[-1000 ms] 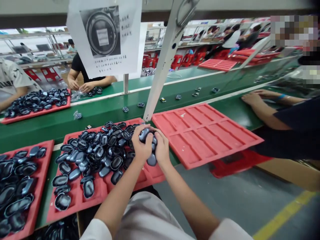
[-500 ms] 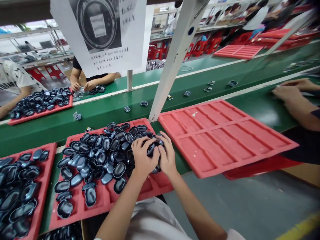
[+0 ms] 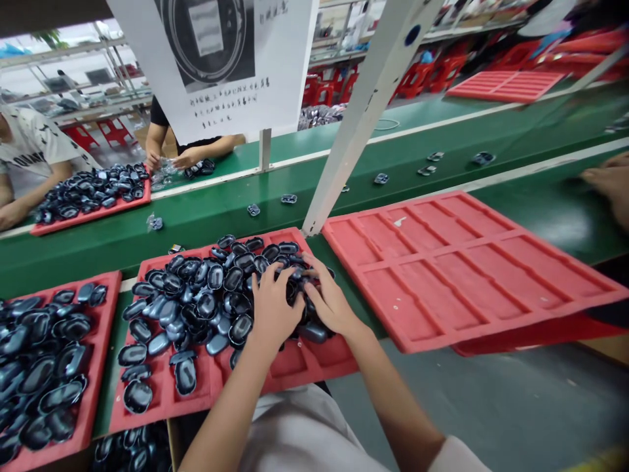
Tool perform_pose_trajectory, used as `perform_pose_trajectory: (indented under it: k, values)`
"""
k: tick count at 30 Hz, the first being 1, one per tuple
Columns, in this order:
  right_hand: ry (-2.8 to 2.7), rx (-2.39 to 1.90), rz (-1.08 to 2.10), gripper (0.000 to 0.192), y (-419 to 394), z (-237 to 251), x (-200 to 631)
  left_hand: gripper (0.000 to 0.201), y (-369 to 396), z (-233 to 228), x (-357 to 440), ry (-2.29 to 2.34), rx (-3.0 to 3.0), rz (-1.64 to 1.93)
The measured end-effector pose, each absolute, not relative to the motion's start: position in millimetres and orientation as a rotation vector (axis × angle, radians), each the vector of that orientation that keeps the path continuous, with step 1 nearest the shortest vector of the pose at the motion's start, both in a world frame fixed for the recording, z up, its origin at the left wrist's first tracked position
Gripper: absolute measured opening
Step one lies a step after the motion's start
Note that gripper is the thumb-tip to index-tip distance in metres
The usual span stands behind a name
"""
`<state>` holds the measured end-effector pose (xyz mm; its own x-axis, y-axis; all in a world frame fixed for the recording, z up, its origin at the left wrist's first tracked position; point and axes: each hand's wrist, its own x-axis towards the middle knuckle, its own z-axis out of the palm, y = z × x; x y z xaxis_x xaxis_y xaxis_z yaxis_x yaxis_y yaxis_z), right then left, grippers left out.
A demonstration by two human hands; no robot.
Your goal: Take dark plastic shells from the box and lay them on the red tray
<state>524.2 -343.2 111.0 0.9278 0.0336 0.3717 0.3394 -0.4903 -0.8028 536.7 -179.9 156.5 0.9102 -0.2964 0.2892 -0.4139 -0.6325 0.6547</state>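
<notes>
A heap of dark, glossy oval plastic shells [image 3: 206, 305] lies on a red tray [image 3: 201, 400] in front of me. My left hand [image 3: 276, 305] is over the right part of the heap, palm down, with its fingers apart. Close beside it, my right hand [image 3: 330, 303] reaches into the same shells with its thumb and fingers spread. Both hands seem to touch shells; the fingertips are partly hidden among them, and I see no shell gripped.
A second red tray [image 3: 101, 387] of shells stands at the left. To the right is a red compartment tray [image 3: 472, 269]. Small parts lie on the green conveyor [image 3: 221, 226]. A white post [image 3: 363, 118] rises ahead. Co-workers' hands [image 3: 189, 157] are across the line.
The view has shifted, so most things sit slightly farther right. My hands have come apart and their fingers have spread over the heap. The co-worker's hands at the right have moved toward the edge.
</notes>
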Motion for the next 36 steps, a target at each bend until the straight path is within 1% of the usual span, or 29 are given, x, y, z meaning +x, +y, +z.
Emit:
perform_pose_trajectory:
  k: [5,10,11,13,15,16,19,22,24,26,28,29,30,32,34,36]
  values:
    - [-0.251,-2.174,-0.458,0.049,-348.2,120.6,519.1,0.05,-165.4,156.5,538.4,-0.58,2.275,0.167]
    - [0.071,-2.312,-0.722,0.039,-369.3,119.5,523.2,0.044,-151.0,153.3,539.2,-0.593,2.257,0.215]
    - [0.109,-2.36,-0.712,0.037,-375.1,116.4,525.7,0.044,-148.1,152.2,539.0,-0.585,2.256,0.233]
    - [0.136,-2.404,-0.585,0.033,-384.9,109.0,530.5,0.044,-143.1,149.8,538.6,-0.572,2.258,0.266]
    - [0.185,-2.361,-0.494,0.03,-389.1,102.4,533.5,0.044,-140.2,148.0,539.0,-0.568,2.263,0.293]
    - [0.237,-2.325,-0.514,0.029,-388.4,100.3,534.5,0.043,-139.7,147.8,539.5,-0.569,2.262,0.307]
    - [0.391,-2.185,-0.718,0.031,-376.4,102.4,537.6,0.035,-141.0,153.5,538.6,-0.59,2.218,0.377]
    - [0.272,-2.148,-0.685,0.032,-355.8,119.3,539.9,0.021,-132.9,167.6,523.3,-0.637,2.113,0.498]
    - [0.128,-2.196,-0.633,0.029,-337.5,138.3,535.5,0.019,-112.5,174.1,499.5,-0.68,2.028,0.573]
    - [0.055,-2.2,-0.67,0.024,-311.1,160.6,523.2,0.02,-79.6,170.0,465.0,-0.653,1.952,0.727]
    - [-0.03,-2.134,-0.672,0.019,-273.1,180.8,503.4,0.017,-40.1,151.2,422.7,-0.449,1.908,0.941]
    - [-0.164,-2.098,-0.604,0.016,-249.4,187.7,491.4,0.014,-20.3,136.5,400.2,-0.268,1.898,1.032]
    - [-0.368,-2.049,-0.449,0.013,-222.8,191.0,478.5,0.01,-1.6,119.0,377.8,-0.034,1.893,1.077]
    - [-0.812,-1.844,-0.01,0.014,-162.4,183.7,451.5,0.006,30.6,79.1,336.6,0.507,1.838,1.052]
    - [-1.162,-1.648,0.473,0.021,-95.9,156.1,426.1,0.006,54.7,39.5,304.6,1.027,1.648,0.938]
    - [-1.374,-1.701,0.82,0.026,-28.1,113.1,406.7,0.004,72.0,7.9,283.5,1.416,1.378,0.805]
